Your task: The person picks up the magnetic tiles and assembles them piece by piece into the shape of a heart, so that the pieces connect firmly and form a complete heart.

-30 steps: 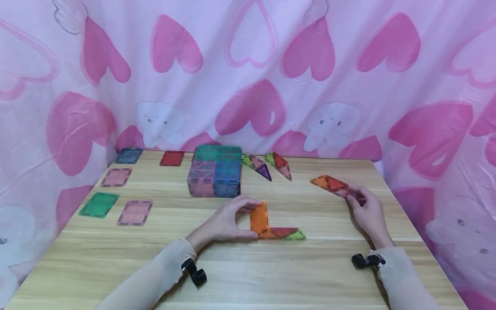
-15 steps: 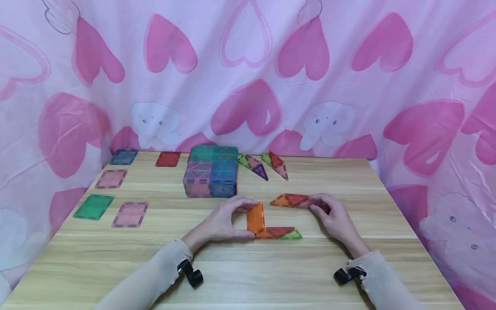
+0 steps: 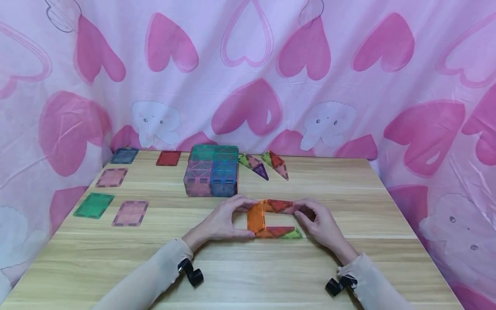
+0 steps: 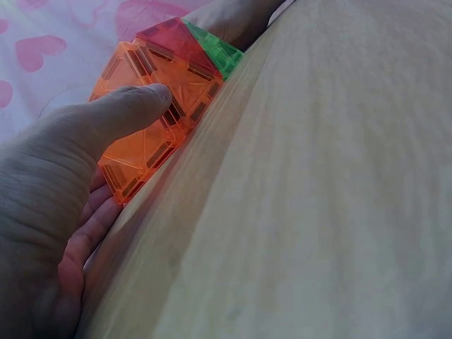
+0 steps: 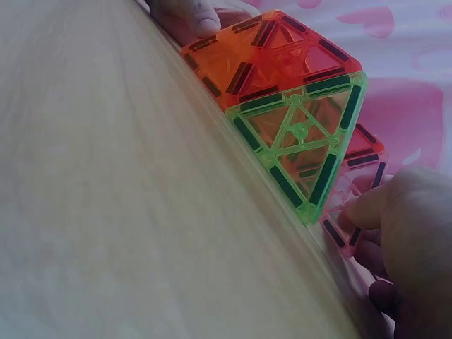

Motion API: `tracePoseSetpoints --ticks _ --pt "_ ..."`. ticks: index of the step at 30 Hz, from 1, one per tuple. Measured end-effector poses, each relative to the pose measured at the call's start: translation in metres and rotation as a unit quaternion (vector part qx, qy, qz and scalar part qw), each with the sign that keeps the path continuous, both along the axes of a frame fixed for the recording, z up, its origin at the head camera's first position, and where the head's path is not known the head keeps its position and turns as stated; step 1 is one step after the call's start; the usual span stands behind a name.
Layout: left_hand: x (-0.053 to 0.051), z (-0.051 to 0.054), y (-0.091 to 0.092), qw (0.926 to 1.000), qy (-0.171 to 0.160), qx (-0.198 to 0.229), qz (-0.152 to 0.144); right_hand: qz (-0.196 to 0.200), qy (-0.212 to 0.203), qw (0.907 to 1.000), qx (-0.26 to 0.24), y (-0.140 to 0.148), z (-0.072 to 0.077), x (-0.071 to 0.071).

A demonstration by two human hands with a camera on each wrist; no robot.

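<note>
My left hand (image 3: 218,221) holds an orange square magnetic tile (image 3: 255,218) that stands upright, its thumb on the near edge and its fingers at the far one. From that tile a near strip of orange, red (image 3: 280,231) and green (image 5: 300,134) triangle tiles runs to the right. My right hand (image 3: 323,224) pinches the pink triangle (image 5: 361,176) ending a second strip of orange and red (image 3: 280,205) triangles. This far strip meets the square's far edge, roughly parallel to the near one. In the right wrist view the green triangle partly hides the far strip.
A block of green, pink and blue tiles (image 3: 211,170) stands behind my left hand. Two triangle strips, one ending in purple (image 3: 260,171) and one in pink (image 3: 280,167), lie right of it. Blue, red, pink and green square tiles (image 3: 94,205) lie at the left.
My right hand has brought the far strip leftward and nearer, from the right side of the table up to the orange square. My left hand stays at the square tile.
</note>
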State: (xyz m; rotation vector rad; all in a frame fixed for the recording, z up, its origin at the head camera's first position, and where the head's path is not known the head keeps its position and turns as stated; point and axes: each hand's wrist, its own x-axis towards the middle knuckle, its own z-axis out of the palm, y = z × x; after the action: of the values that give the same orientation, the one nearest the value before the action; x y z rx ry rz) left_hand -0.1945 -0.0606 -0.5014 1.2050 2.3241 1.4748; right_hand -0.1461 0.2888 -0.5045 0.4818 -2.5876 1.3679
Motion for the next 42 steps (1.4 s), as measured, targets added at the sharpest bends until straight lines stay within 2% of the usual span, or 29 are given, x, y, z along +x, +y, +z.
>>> tracePoseSetpoints --ticks 7,20,25,30,32,37,42 --pt "0.0 0.0 -0.001 1.0 0.007 0.004 -0.003 0.001 -0.01 0.9999 0.002 0.001 0.001 0.001" --pt "0.0 0.003 -0.005 0.9999 0.01 -0.011 0.008 0.076 -0.029 0.9956 -0.046 -0.004 0.005 0.002" --pt "0.0 0.002 -0.003 0.9998 0.018 -0.011 0.006 0.137 -0.029 0.9866 -0.083 0.001 0.004 0.004" --pt "0.001 0.0 0.001 0.9997 0.022 -0.013 0.001 0.193 -0.03 0.9786 -0.063 0.009 0.003 0.009" --pt "0.001 0.0 0.002 0.9996 0.023 -0.014 0.002 0.193 -0.029 0.9797 -0.043 0.009 0.004 0.011" --pt "0.002 0.001 0.002 0.9996 0.023 -0.013 0.001 0.165 -0.025 0.986 -0.001 0.003 0.007 0.013" --pt "0.004 0.002 -0.001 0.9997 0.015 -0.016 0.008 0.157 -0.016 0.9872 0.02 -0.002 0.008 0.012"
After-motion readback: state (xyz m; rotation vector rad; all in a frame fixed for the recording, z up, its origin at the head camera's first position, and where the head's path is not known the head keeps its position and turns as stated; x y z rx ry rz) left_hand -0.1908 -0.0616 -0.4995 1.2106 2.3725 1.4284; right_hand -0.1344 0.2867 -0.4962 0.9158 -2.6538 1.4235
